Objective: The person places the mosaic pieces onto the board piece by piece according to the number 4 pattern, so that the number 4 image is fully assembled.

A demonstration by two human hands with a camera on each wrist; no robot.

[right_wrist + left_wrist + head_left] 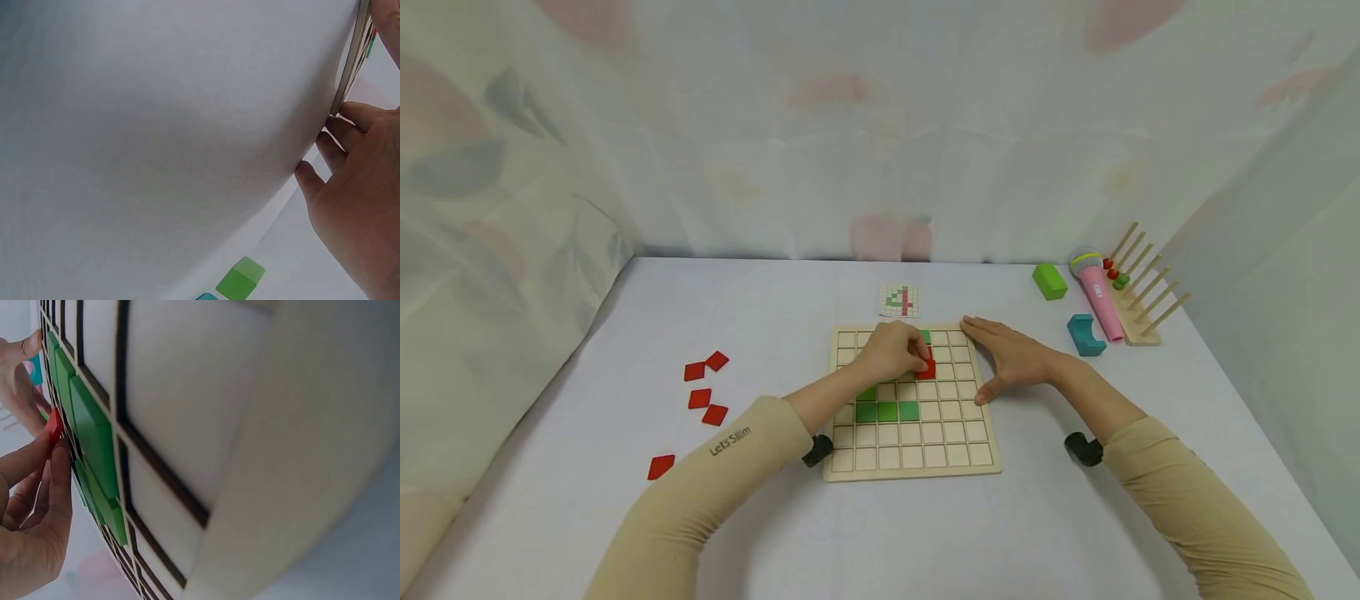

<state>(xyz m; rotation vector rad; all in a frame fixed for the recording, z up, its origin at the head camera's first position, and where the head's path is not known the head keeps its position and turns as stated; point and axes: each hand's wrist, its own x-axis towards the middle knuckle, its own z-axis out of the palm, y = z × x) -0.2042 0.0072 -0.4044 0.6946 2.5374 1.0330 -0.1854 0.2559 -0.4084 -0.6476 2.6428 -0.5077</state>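
Note:
My left hand pinches a red square tile between thumb and fingers over the right half of a wooden grid board. The left wrist view shows that tile tilted close to the board's surface. Green tiles lie in some cells. More red shows just behind the pinched tile, partly covered by my fingers. My right hand is spread along the board's right side, thumb and fingertips at its edge; in the right wrist view its fingertips reach down to the tabletop.
Several loose red tiles lie to the left. A pattern card sits behind the board. At the back right are a green block, a teal curved block, a pink toy microphone and a wooden peg stand.

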